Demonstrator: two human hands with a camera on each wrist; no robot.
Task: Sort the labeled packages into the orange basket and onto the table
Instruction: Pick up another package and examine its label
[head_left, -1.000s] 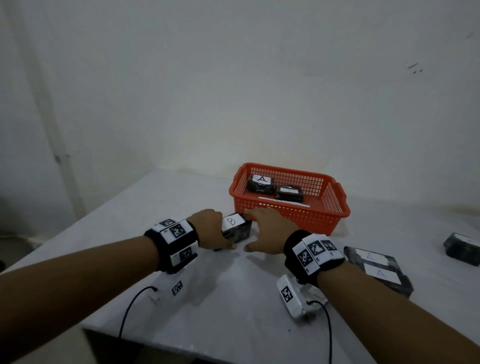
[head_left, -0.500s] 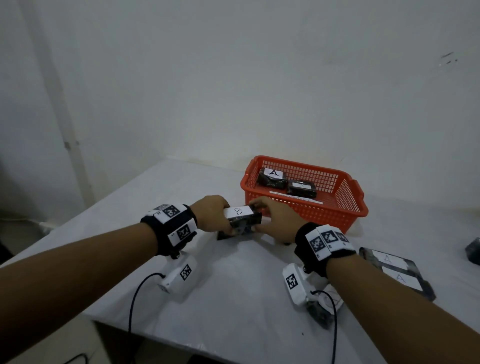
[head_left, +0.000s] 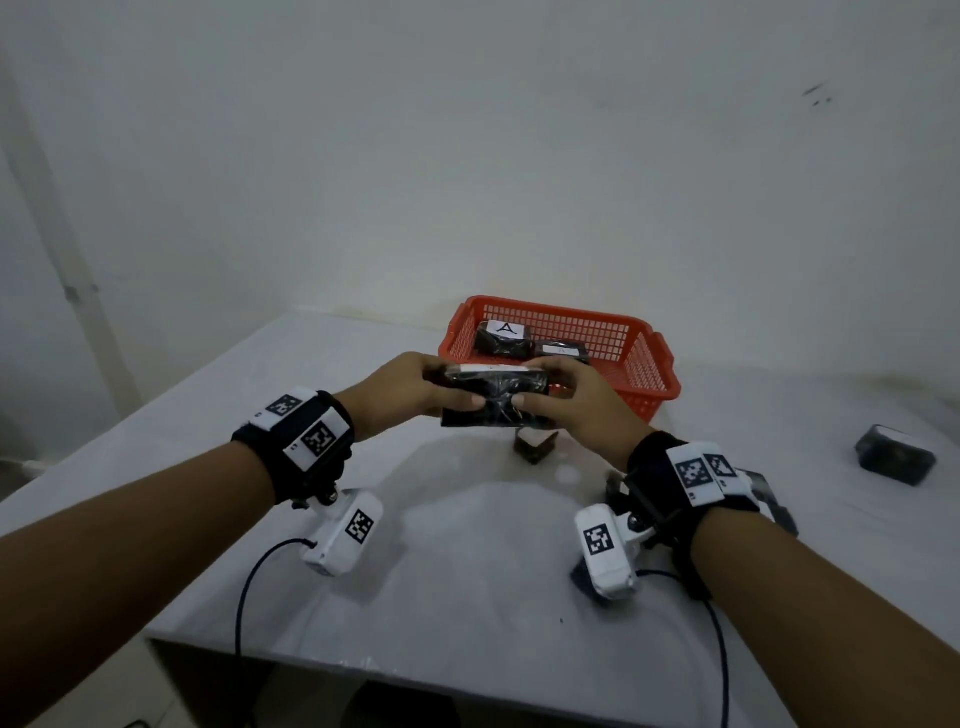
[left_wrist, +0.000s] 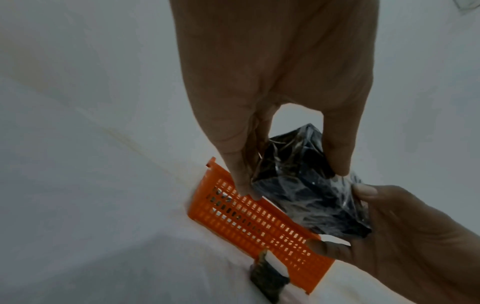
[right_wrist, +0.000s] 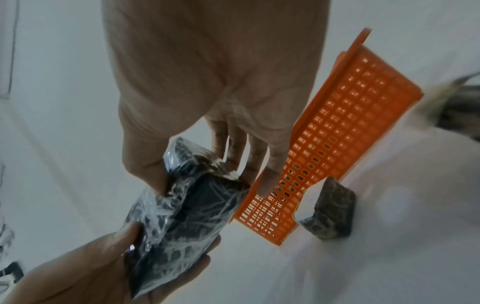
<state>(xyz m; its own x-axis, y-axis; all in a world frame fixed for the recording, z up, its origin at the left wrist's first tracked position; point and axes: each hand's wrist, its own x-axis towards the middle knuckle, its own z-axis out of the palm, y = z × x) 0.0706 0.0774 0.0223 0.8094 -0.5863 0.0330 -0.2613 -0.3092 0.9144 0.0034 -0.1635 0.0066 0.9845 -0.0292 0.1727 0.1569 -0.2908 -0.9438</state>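
Observation:
A black plastic-wrapped package (head_left: 493, 397) hangs in the air just in front of the orange basket (head_left: 660, 384). My left hand (head_left: 447, 389) grips its left end and my right hand (head_left: 545, 389) grips its right end, thumbs on the near face. Its white label faces up and cannot be read. The left wrist view shows my fingers (left_wrist: 239, 181) around the package (left_wrist: 298, 185). In the right wrist view it is the crinkled package (right_wrist: 187, 216). Two black packages lie in the basket, one labelled A (head_left: 504, 338), the other (head_left: 561, 351) beside it.
A small dark package (head_left: 535, 447) stands on the white table (head_left: 467, 571) under my hands, near the basket's front wall. Another black package (head_left: 893, 457) lies at the far right. More packages (head_left: 774, 499) lie partly hidden behind my right wrist. A wall rises close behind the basket.
The package marked B was on the table under my left hand. Both hands took hold of it and lifted it up in front of the basket, uncovering the small package below.

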